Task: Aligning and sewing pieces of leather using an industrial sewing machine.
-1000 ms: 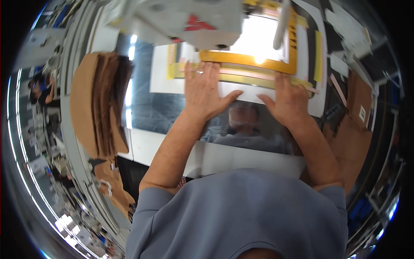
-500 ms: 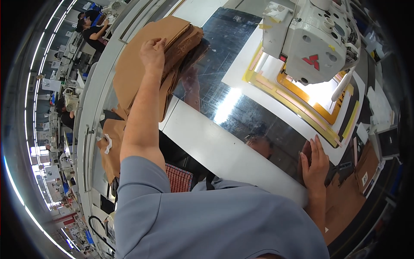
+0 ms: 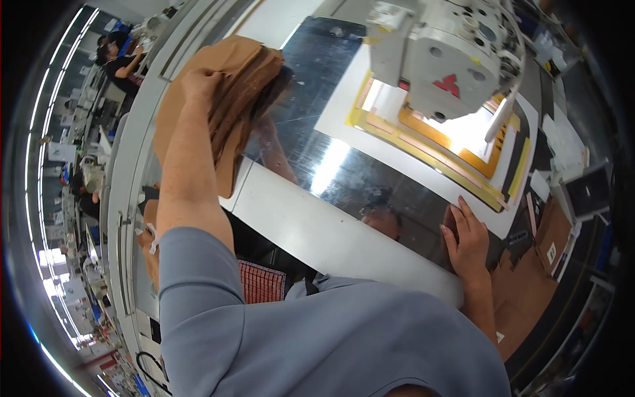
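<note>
Toward the left of the pale surface [image 3: 291, 212], a stack of brown pieces [image 3: 245, 86] lies heaped beside a dark glossy plate [image 3: 311, 86], its layers uneven along the right edge. The left hand [image 3: 198, 86] is on top of this stack, fingers bent down against the upper pieces; whether its grip has closed on one of them, I cannot tell. Well apart from it, near the front right of the plate, the right hand [image 3: 467, 241] has a loose grip – fingers extended, thumb spread away, nothing held – with its fingertips at the near edge of a white sheet [image 3: 340, 112]. Yellow tape [image 3: 357, 118] borders part of that sheet, around an orange frame [image 3: 477, 164] that lies brightly lit beneath a whitish machine head [image 3: 450, 73]. More brown material [image 3: 529, 298] lies at the lower right – beyond the right forearm.
</note>
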The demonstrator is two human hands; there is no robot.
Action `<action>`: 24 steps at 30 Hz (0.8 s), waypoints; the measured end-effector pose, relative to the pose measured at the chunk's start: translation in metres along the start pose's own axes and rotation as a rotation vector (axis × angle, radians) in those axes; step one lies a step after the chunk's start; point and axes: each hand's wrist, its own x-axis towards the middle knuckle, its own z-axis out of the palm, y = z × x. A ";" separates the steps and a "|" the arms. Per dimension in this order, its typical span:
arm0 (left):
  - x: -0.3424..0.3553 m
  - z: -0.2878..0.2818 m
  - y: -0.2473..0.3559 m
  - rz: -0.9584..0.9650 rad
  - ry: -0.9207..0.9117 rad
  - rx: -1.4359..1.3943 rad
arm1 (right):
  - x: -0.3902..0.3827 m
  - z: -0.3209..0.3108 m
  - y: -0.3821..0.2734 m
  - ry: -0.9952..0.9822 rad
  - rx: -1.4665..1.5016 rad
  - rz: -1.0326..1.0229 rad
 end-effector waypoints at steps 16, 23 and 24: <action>-0.364 -0.030 0.191 0.480 -1.051 -1.192 | 0.015 0.021 -0.003 -0.127 1.650 0.551; -0.336 -0.014 0.235 0.529 -0.613 -0.845 | -0.005 -0.012 0.029 0.203 1.299 0.691; -0.320 -0.007 0.239 0.628 -0.445 -0.721 | -0.014 -0.014 0.041 0.139 1.088 0.713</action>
